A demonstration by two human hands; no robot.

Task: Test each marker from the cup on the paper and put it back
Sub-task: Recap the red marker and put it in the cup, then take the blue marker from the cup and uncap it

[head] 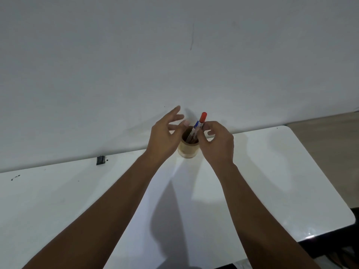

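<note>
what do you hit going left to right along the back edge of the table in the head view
black clip → left hand → cup → right hand, fingers on the red-capped marker

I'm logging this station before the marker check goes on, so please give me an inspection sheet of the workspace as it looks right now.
Surface: white table against a pale wall, with a few small dark specks near its left rear edge.
Job's things: wooden cup near the back edge, holding a red-capped marker and a blue-capped marker; white paper lies in front of the cup, with no marks visible on it.
Clutter: small black clip-like object at the rear edge.
Grippers: right hand pinches the red-capped marker; left hand open beside the cup, holding nothing.
Cables: nothing seen.
Surroundings: bare wall with a faint vertical scratch; tan floor at far right.
</note>
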